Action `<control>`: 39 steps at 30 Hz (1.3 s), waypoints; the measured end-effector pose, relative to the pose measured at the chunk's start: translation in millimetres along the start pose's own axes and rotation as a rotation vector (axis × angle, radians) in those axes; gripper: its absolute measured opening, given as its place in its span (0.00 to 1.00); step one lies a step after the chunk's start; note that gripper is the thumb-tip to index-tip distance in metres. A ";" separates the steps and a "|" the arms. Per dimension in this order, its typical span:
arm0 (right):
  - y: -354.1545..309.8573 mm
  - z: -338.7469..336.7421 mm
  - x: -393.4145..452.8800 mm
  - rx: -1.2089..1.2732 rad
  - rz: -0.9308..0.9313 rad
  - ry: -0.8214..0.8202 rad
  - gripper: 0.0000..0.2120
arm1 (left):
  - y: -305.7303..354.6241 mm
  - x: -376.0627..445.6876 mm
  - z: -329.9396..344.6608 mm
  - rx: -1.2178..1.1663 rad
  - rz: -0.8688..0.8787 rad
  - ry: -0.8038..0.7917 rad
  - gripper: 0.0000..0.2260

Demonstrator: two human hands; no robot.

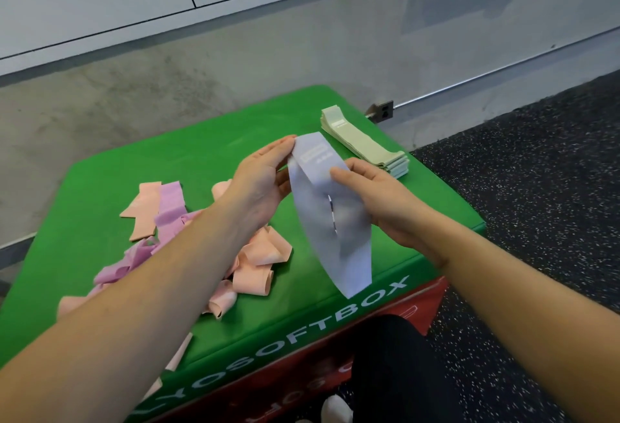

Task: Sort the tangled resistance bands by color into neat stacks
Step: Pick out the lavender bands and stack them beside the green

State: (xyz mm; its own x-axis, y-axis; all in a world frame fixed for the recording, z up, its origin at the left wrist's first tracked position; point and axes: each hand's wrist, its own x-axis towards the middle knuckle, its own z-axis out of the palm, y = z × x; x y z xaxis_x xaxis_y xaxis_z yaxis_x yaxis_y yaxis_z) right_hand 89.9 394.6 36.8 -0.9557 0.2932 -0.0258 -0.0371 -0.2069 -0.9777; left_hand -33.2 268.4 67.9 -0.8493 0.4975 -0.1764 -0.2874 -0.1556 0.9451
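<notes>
Both hands hold the pale blue band [330, 218] above the green box [201, 154], left hand [265, 181] pinching its far end, right hand [379, 194] apparently gripping its right edge, long axis running toward the person.

One pale blue band [330, 214] and one stack of green bands [364, 142]. A tangle of peach bands [258, 261] and purple bands [171, 208], too knotted to count. All on one green box [201, 154].

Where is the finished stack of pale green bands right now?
The pale green stack lies at the green soft box's far right corner, just beyond the right hand.
</notes>
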 end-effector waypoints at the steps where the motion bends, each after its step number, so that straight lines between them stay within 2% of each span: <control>1: 1.0 -1.5 0.2 0.011 0.033 -0.018 0.05 | -0.4 0.7 1.1 -0.002 0.004 0.010 0.06; 5: 3.1 -6.4 1.6 -0.106 0.143 -0.103 0.06 | 0.6 3.1 7.5 -0.042 0.019 0.056 0.05; 7: 3.9 -5.9 2.6 -0.138 0.137 -0.095 0.07 | 2.5 4.4 10.1 -0.043 0.020 0.063 0.03; 10: 7.1 -4.7 5.4 -0.140 0.116 -0.070 0.07 | 4.8 8.0 14.7 -0.052 0.028 0.084 0.07; 15: 12.6 -11.4 2.9 -0.349 0.111 -0.227 0.10 | 7.3 9.8 21.4 -0.118 0.038 0.126 0.11; 18: 15.9 -16.5 5.5 -0.649 -0.116 -0.052 0.12 | 2.0 11.1 20.8 0.082 0.144 0.130 0.11; 19: 16.4 -17.4 6.1 -0.676 -0.164 -0.007 0.13 | 0.3 10.6 20.3 0.167 0.195 0.113 0.10; 21: 16.8 -16.3 4.2 -0.475 -0.105 -0.054 0.14 | 0.0 8.8 21.7 0.215 0.240 0.080 0.10; 24: 19.6 -11.9 0.8 -0.143 0.076 -0.128 0.05 | 2.6 6.6 28.0 0.118 0.190 0.062 0.09; 26: 22.7 -7.7 1.2 -0.111 0.114 -0.083 0.10 | 3.7 8.0 31.7 0.019 0.156 0.059 0.10; 28: 25.1 -7.5 4.2 -0.111 0.128 0.001 0.15 | 4.0 9.4 33.6 -0.031 0.137 0.061 0.10; 30: 26.8 -11.2 6.1 -0.218 0.158 0.013 0.15 | 4.0 10.9 33.9 -0.052 0.125 0.062 0.09; 33: 26.2 -16.8 3.6 -0.471 0.188 -0.084 0.15 | 6.3 17.9 32.0 -0.107 0.086 0.082 0.09; 35: 24.7 -20.4 0.9 -0.581 0.149 -0.091 0.18 | 7.7 29.0 29.6 -0.156 0.049 0.137 0.09; 37: 24.5 -23.7 -1.1 -0.606 0.125 -0.118 0.19 | 8.5 43.2 25.3 -0.199 0.029 0.222 0.11; 39: 26.5 -26.3 -3.5 -0.529 0.152 -0.165 0.15 | 8.3 58.6 20.3 -0.237 0.011 0.297 0.13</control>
State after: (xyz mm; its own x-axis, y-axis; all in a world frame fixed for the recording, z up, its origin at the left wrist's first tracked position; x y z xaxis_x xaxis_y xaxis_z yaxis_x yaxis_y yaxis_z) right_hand 100.0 412.5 5.5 -0.9734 0.1378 -0.1828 0.2147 0.2727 -0.9378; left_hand -76.4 313.6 71.0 -0.9344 0.2310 -0.2712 -0.3421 -0.3698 0.8638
